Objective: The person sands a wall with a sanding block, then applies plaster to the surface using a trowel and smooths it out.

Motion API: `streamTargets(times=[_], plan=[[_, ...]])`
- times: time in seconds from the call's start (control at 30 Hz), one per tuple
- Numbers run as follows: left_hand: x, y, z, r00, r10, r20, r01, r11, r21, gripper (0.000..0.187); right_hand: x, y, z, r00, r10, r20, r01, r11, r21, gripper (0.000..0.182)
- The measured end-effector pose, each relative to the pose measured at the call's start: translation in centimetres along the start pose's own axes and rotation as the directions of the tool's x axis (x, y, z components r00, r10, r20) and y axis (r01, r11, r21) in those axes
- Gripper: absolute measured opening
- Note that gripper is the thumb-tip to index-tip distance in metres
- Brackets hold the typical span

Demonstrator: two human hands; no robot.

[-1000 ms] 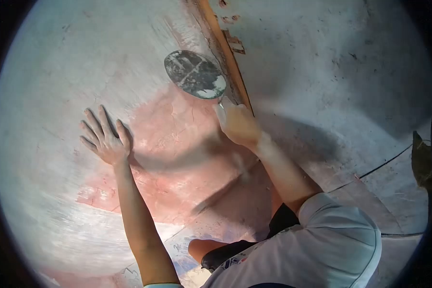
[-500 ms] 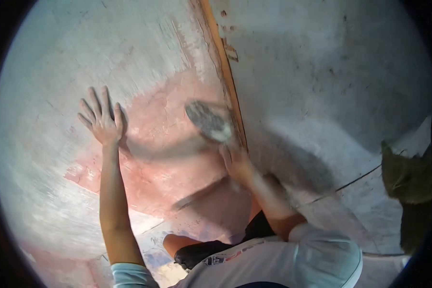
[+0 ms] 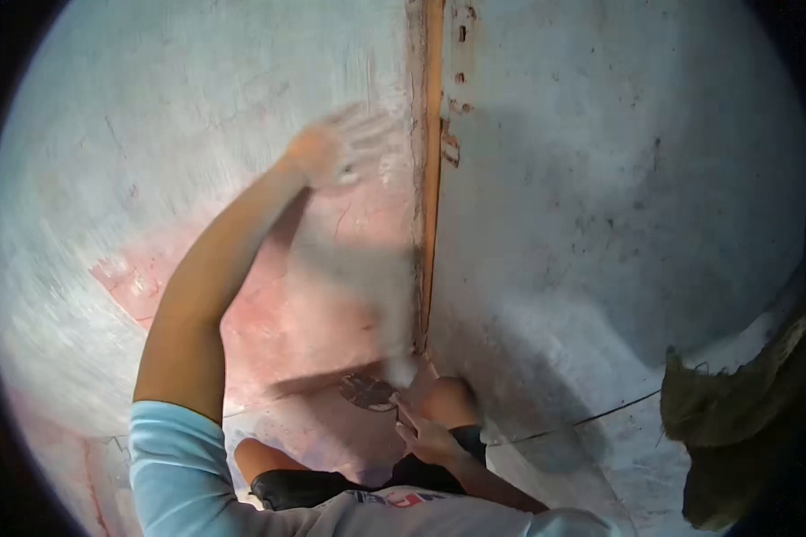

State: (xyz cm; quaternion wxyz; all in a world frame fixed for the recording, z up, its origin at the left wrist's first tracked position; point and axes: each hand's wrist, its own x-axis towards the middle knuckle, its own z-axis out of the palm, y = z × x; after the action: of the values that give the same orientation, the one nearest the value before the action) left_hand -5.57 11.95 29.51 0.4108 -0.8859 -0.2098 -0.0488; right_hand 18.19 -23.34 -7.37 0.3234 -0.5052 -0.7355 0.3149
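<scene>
My left hand point(image 3: 325, 152) is on or just off the wall's patched area, near the wooden strip. Motion smears it, but its fingers look stretched out with nothing in them. Down in front of my knees, my right hand point(image 3: 427, 437) grips a flat oval tool point(image 3: 369, 392) with a dark, grey-smeared face. The tool's exact kind does not show. Between the hands is a pinkish-red patch point(image 3: 255, 277) on the pale wall point(image 3: 152, 170), with a blurred grey-white haze over part of it.
A wooden strip point(image 3: 433, 197) runs down the corner between the pale wall and a grey panel point(image 3: 555, 161) marked with dark spots. Dark green cloth point(image 3: 734, 403) hangs at the right. My bent knees point(image 3: 448, 401) are close to the wall.
My left hand has moved right across the wall toward the wooden strip. My right hand has come down with the oval tool, from the patch to knee height. The view has shifted.
</scene>
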Motion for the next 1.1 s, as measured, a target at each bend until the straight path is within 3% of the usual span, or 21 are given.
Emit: streamTargets(times=[0.03,0.07,0.1,0.13,0.2,0.23,0.27,0.3,0.33,0.4,0.43,0.5,0.57,0.7,0.8,0.83,0.93,0.97,1.03,1.07,1.1], plan=[[0.4,-0.6,-1.9,0.982,-0.169,-0.079,0.178,0.977,0.116,0.069,-1.1,0.4,-0.7,0.998,0.048,0.035,-0.05,0.996,0.067,0.057],[1.1,-1.6,-3.7,0.982,-0.168,-0.088,0.177,0.977,0.115,0.069,-0.6,-0.3,-1.5,0.992,0.099,0.076,-0.108,0.985,0.137,0.059],[1.9,-2.9,-5.4,0.877,-0.412,-0.246,0.462,0.865,0.198,0.069,-0.8,0.6,-1.3,0.992,0.103,0.072,-0.111,0.985,0.13,0.059],[2.3,-3.5,-5.8,0.688,-0.6,-0.408,0.713,0.665,0.223,0.069,-0.7,1.7,-1.3,0.994,0.11,0.016,-0.111,0.986,0.126,0.062],[3.0,-1.4,-4.7,0.598,-0.669,-0.441,0.801,0.524,0.291,0.065,-0.5,2.2,-1.0,0.992,0.123,-0.031,-0.118,0.984,0.131,0.066],[2.1,-0.9,-2.7,0.804,-0.499,-0.324,0.59,0.736,0.332,0.065,0.2,1.6,-1.5,0.991,0.083,-0.102,-0.071,0.991,0.116,0.065],[1.2,0.0,-0.7,0.93,-0.321,-0.179,0.36,0.894,0.267,0.066,1.4,0.9,-2.1,0.984,0.039,-0.172,-0.022,0.995,0.095,0.064],[0.3,1.2,-0.2,0.993,-0.099,-0.058,0.108,0.981,0.162,0.066,2.4,-1.9,-3.7,0.981,0.078,-0.178,-0.033,0.969,0.244,0.058],[-1.5,0.7,-0.6,0.995,-0.006,0.098,-0.002,0.997,0.077,0.072,3.6,-3.1,-4.7,0.981,0.078,-0.176,-0.033,0.97,0.243,0.058],[-4.0,-1.6,-3.3,0.993,-0.12,0.007,0.117,0.978,0.171,0.071,5.7,-4.6,-5.8,0.925,-0.109,-0.365,0.074,0.991,-0.109,0.054],[-5.3,-3.3,-4.9,0.971,-0.217,-0.095,0.235,0.938,0.256,0.07,8.1,-4.5,-5.4,0.825,-0.237,-0.513,0.313,0.947,0.067,0.052],[-8.0,-7.6,-8.7,0.879,-0.369,-0.301,0.466,0.798,0.382,0.068,10.8,-5.2,-6.2,0.833,-0.18,-0.522,0.294,0.945,0.143,0.05],[-11.8,-12.4,-11.0,0.755,-0.393,-0.525,0.64,0.617,0.458,0.068,14.8,-5.2,-7.1,0.758,-0.278,-0.59,0.398,0.914,0.081,0.049],[-17.6,-15.3,-12.6,0.677,-0.346,-0.649,0.697,0.585,0.415,0.066,21.2,-9.4,-10.4,0.637,-0.329,-0.697,0.384,0.92,-0.083,0.056],[-19.0,-13.7,-11.8,0.659,-0.363,-0.659,0.722,0.55,0.419,0.065,24.9,-9.5,-10.4,0.643,-0.25,-0.724,0.358,0.934,-0.005,0.056],[-19.3,-13.4,-11.5,0.645,-0.372,-0.668,0.736,0.537,0.412,0.064,25.6,-9.4,-10.3,0.505,-0.387,-0.772,0.387,0.9,-0.199,0.054],[-19.4,-13.0,-11.3,0.634,-0.373,-0.677,0.744,0.534,0.402,0.064,26.2,-8.2,-8.3,0.507,-0.373,-0.777,0.364,0.91,-0.199,0.053],[-19.3,-12.9,-11.3,0.633,-0.365,-0.683,0.742,0.538,0.4,0.064,25.3,-8.0,-7.7,0.606,-0.281,-0.744,0.248,0.956,-0.159,0.053],[-19.5,-12.9,-11.5,0.623,-0.415,-0.663,0.762,0.515,0.393,0.064,25.5,-6.6,-6.6,0.491,-0.407,-0.77,0.347,0.902,-0.256,0.053],[-19.4,-12.8,-11.5,0.615,-0.433,-0.659,0.771,0.505,0.388,0.064,25.4,-6.0,-6.2,0.534,-0.368,-0.761,0.293,0.925,-0.242,0.053],[-19.4,-12.7,-11.6,0.607,-0.454,-0.652,0.781,0.494,0.383,0.064,26.0,-6.7,-6.6,0.502,-0.392,-0.771,0.322,0.912,-0.254,0.053]])
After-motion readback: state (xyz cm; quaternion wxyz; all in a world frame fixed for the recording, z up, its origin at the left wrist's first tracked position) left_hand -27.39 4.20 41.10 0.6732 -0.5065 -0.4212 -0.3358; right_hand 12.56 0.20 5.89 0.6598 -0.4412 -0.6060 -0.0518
